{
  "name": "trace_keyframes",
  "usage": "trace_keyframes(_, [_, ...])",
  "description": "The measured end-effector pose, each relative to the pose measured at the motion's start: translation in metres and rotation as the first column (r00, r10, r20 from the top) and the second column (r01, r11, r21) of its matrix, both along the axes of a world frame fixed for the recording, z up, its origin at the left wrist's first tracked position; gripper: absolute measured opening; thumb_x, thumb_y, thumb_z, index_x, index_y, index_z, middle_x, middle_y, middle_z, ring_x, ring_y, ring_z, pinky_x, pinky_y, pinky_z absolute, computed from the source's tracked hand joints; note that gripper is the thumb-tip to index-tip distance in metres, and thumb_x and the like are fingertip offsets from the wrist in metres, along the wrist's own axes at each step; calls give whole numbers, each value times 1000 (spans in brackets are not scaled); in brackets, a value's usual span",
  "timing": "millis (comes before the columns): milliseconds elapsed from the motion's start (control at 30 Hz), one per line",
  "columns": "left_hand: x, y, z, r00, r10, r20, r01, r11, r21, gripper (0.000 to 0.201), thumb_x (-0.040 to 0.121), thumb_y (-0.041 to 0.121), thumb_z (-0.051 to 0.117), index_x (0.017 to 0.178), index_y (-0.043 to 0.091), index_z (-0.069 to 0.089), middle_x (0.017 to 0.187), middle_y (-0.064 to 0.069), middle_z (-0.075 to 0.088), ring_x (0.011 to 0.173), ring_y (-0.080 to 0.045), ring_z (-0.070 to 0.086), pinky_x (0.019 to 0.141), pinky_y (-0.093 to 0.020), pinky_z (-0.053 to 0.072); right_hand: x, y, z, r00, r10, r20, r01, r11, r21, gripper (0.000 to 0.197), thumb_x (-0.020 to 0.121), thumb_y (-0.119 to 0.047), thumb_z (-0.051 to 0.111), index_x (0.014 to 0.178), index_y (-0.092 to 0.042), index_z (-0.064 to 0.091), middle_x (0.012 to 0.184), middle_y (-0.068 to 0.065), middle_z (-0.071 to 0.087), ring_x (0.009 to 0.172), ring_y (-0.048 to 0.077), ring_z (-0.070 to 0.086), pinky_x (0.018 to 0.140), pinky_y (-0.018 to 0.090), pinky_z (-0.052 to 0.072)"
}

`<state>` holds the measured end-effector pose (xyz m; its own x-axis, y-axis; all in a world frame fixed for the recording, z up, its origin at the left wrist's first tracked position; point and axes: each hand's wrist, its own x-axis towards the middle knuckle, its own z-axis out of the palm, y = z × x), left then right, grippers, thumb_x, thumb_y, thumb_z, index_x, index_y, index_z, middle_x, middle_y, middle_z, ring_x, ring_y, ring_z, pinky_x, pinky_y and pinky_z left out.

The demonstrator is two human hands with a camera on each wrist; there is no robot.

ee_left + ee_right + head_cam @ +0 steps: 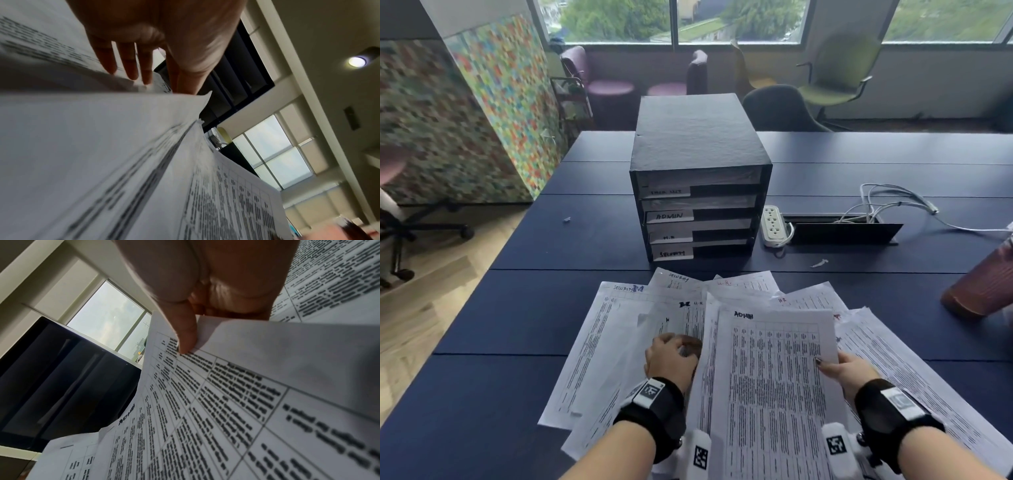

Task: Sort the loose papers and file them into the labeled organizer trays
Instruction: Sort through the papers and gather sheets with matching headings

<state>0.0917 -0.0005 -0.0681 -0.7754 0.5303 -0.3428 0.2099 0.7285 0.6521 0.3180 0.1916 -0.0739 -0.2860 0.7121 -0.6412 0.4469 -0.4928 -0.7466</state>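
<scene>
Sorting is at an early stage: the loose papers (619, 342) lie fanned across the lower centre of the frame on the dark table (510, 308), while the organizer (700, 178) at upper centre already shows sheets in its upper trays. The left hand (671, 356) rests on the spread, fingers extended in the wrist view. The right hand (849, 371) pinches the right edge of the ADMIN sheet (774, 394), long axis toward the organizer, heading farthest.
</scene>
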Motion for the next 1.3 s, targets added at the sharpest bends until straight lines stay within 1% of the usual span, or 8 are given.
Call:
trace_keyframes(233, [0,1,3,971,217,99,-219,976,10,72,70,24,74,134,26,41,134,-9,39,126,-29,37,108,-39,32,1,1,-7,998,-46,-39,46,999,-3,33,85,13,50,118,10,54,106,27,59,97,36,55,90,49,43])
trace_keyframes(400, [-3,1,0,950,200,241,-250,947,199,65,76,13,69,134,23,41,109,-9,63,94,-22,61,90,-35,50,3,3,-21,993,-92,-78,91,996,-15,38,82,10,56,120,7,55,106,26,64,102,37,57,100,55,39])
trace_keyframes(567, [13,2,0,972,50,230,-120,946,303,32,99,16,40,127,20,56,126,2,58,116,-20,54,105,-35,40,10,11,-46,979,-95,-181,92,995,-23,90,23,-36,94,103,-4,65,76,9,74,91,34,61,94,52,44])
trace_keyframes(700, [19,-3,3,907,15,422,-177,921,348,34,100,30,41,126,18,59,126,4,58,119,-22,54,108,-40,38,8,7,-35,986,-106,-132,101,994,-44,39,79,6,61,118,3,57,87,16,70,109,42,56,101,60,35])
trace_keyframes(833, [10,-8,13,858,70,508,-257,916,309,51,99,41,38,75,11,70,72,-4,70,71,-21,64,70,-28,48,7,7,-37,993,-89,-73,88,996,-20,35,82,9,57,116,-2,59,96,17,67,107,38,57,103,57,36])
trace_keyframes(900, [4,-10,11,928,70,366,-154,967,205,30,96,27,49,75,16,66,73,3,65,77,-21,61,62,-22,43,7,9,-44,993,-95,-65,95,995,-4,33,81,8,59,112,-2,61,100,19,67,105,38,58,102,57,37])
trace_keyframes(1133, [16,0,0,981,-179,-68,185,978,97,23,91,28,55,108,28,70,120,-3,51,117,-21,46,97,-25,38,6,7,-42,994,-87,-67,87,996,0,37,82,9,56,119,-1,56,109,24,63,109,40,56,102,58,35])
trace_keyframes(1300, [27,11,6,967,-211,139,202,976,79,28,87,36,54,112,33,65,128,0,43,121,-17,43,106,-29,35,13,6,-42,993,-92,-76,92,996,-2,37,84,7,56,120,-1,56,106,23,65,108,42,56,100,59,37])
